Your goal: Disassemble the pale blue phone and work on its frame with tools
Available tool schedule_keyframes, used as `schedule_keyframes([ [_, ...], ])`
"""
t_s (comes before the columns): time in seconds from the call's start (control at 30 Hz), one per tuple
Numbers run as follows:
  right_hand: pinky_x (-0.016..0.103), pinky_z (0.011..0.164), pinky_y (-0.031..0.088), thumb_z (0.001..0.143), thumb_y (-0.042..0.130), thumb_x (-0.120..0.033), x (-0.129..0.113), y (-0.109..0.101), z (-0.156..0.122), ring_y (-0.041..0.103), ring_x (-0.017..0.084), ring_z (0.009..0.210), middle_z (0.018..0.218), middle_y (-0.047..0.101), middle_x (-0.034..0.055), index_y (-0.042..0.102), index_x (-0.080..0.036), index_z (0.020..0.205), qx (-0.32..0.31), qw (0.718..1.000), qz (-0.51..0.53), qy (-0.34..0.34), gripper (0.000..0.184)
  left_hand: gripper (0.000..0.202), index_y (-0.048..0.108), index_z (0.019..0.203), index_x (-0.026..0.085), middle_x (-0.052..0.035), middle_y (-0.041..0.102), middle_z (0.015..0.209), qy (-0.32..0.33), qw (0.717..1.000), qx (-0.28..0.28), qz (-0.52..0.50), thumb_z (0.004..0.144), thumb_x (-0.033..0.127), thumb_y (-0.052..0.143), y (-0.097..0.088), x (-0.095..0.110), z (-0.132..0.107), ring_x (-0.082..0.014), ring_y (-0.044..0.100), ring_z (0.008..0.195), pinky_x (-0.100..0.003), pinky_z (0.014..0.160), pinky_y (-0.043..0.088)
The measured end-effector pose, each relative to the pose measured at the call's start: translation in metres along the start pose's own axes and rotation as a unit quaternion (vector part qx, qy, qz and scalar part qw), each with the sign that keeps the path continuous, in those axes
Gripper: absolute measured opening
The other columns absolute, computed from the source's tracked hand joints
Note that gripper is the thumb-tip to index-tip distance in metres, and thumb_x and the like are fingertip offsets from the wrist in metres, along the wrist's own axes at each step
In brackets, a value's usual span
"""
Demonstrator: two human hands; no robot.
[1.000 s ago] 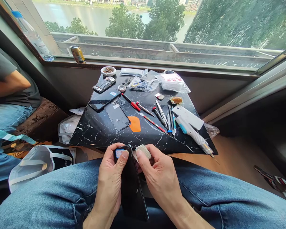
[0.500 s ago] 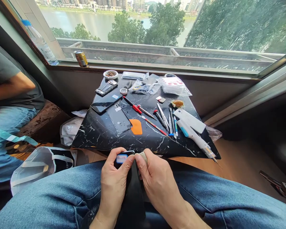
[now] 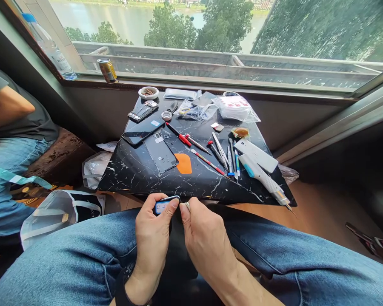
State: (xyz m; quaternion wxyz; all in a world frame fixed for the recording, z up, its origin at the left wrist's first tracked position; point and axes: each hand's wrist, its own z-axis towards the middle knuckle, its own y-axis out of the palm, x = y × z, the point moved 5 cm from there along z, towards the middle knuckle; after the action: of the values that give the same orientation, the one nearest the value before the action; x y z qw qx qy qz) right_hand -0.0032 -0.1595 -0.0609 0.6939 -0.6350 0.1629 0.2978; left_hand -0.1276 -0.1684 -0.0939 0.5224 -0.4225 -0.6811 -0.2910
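Phone (image 3: 164,206) in both hands (image 3: 152,242) (image 3: 207,246), marble-pattern mat (image 3: 130,180) just beyond

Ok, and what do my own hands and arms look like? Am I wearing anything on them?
Your left hand and right hand are bare, with no gloves, and no sleeves show. A black band circles the left wrist, possibly a watch. The right wrist wears nothing.

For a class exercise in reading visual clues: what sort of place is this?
Probably a makeshift phone repair spot: a marble-patterned mat holds screwdrivers and tweezers around a stripped phone body, while a phone is gripped in the left hand.
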Motion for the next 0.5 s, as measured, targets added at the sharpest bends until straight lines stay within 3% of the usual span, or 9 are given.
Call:
schedule_keyframes([
  [0.2,0.028,0.048,0.024,0.105,0.041,-0.032,0.001,-0.001,0.005,0.042,0.013,0.045,0.057,0.050,-0.0027,0.044,-0.023,0.072,-0.007,1.000,-0.016,-0.013,0.034,0.024,0.066,0.089,0.019,0.0039,0.060,0.078,0.014,0.999,-0.027,0.023,0.081,0.039,0.076,0.000,0.001,0.002,-0.0100,0.049,0.069,-0.020,0.065,0.042],
  [0.37,0.027,0.049,0.023,0.107,0.038,-0.036,0.003,-0.006,0.014,0.044,0.012,0.045,0.055,0.049,-0.0033,0.044,-0.022,0.069,0.018,0.999,-0.029,-0.031,0.041,0.032,0.065,0.091,0.019,0.0051,0.058,0.074,0.000,0.997,-0.072,0.025,0.078,0.046,0.078,0.004,0.000,0.002,-0.0101,0.047,0.066,-0.020,0.061,0.040],
  [0.5,0.026,0.049,0.023,0.107,0.037,-0.034,0.002,-0.007,0.014,0.042,0.011,0.044,0.055,0.048,-0.0039,0.044,-0.022,0.069,0.039,0.998,-0.025,-0.040,0.040,0.030,0.065,0.083,0.019,0.0054,0.058,0.072,0.019,0.998,-0.052,0.032,0.077,0.045,0.078,0.002,0.004,0.004,-0.0102,0.049,0.067,-0.019,0.061,0.041],
])
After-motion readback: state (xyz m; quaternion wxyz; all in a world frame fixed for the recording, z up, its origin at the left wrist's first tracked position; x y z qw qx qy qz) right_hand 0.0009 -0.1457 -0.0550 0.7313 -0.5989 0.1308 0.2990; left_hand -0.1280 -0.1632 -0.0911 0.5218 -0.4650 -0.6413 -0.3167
